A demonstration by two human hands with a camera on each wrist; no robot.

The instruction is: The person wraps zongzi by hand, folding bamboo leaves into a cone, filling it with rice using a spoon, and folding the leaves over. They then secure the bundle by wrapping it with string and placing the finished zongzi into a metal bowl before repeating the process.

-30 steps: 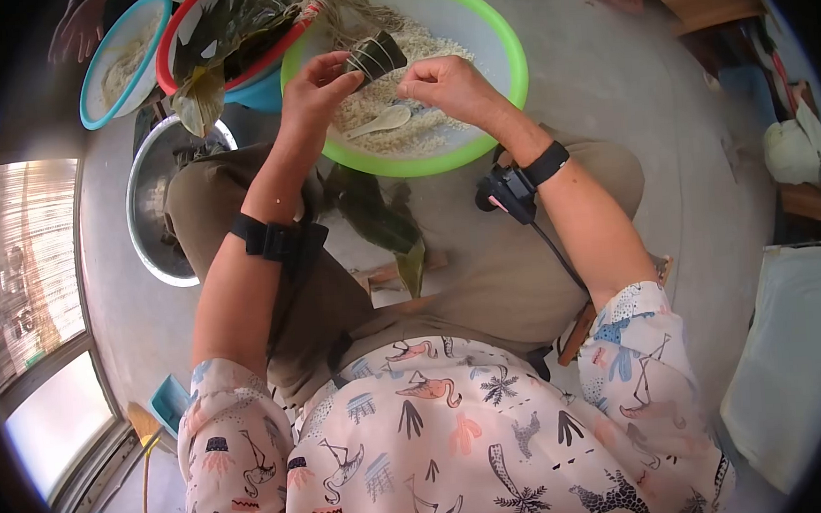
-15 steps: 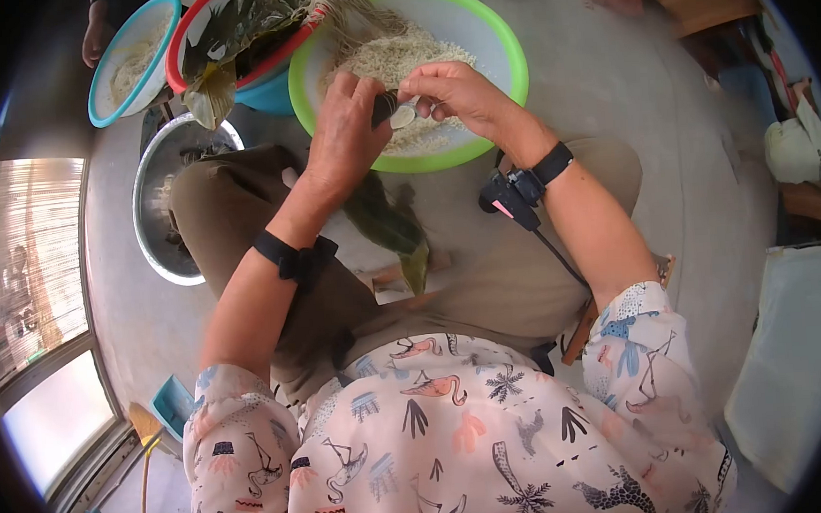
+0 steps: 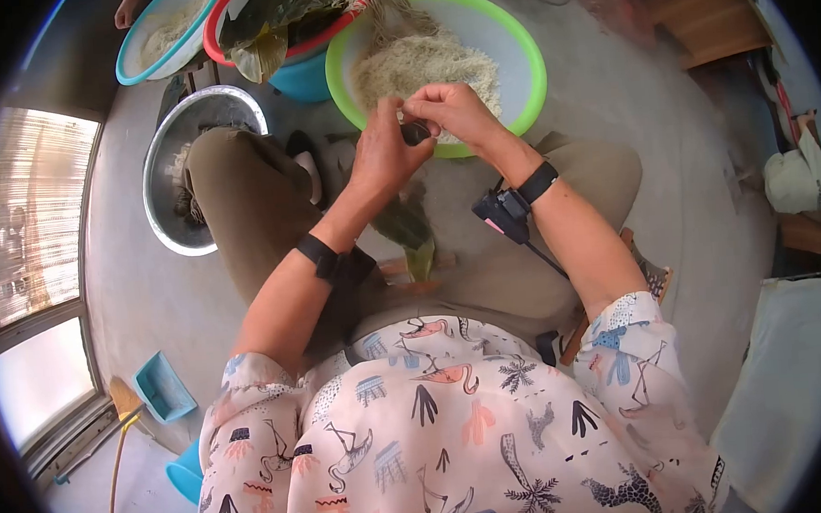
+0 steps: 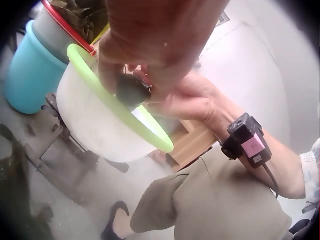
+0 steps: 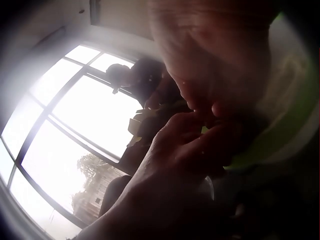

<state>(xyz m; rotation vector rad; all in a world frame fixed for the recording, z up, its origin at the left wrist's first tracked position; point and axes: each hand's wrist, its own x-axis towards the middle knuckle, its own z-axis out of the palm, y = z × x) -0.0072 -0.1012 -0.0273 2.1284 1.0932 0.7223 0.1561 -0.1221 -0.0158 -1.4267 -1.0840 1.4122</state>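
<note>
My left hand (image 3: 386, 159) grips a dark leaf-wrapped rice dumpling (image 3: 415, 134) over the near rim of the green-rimmed bowl (image 3: 534, 89). In the left wrist view the dumpling (image 4: 132, 93) shows as a dark, smooth lump between the fingers. My right hand (image 3: 463, 114) meets the left at the dumpling's top, thumb and fingers pinched together on its tying string, which the fingers mostly hide. White rice (image 3: 432, 67) fills part of the bowl behind the hands. In the right wrist view both hands are dark and close together.
A bundle of strings (image 3: 394, 11) hangs over the bowl's far rim. Leaves (image 3: 306, 11) fill a red-rimmed basin beside it. A metal basin (image 3: 154, 216) stands at left, a green leaf (image 3: 407, 228) lies between the legs. Another person's hand (image 3: 127, 10) shows at top left.
The left hand has turned over the dumpling, now mostly covering it. Both hands have come together and lowered toward the bowl's near rim. The right hand has closed in to the dumpling.
</note>
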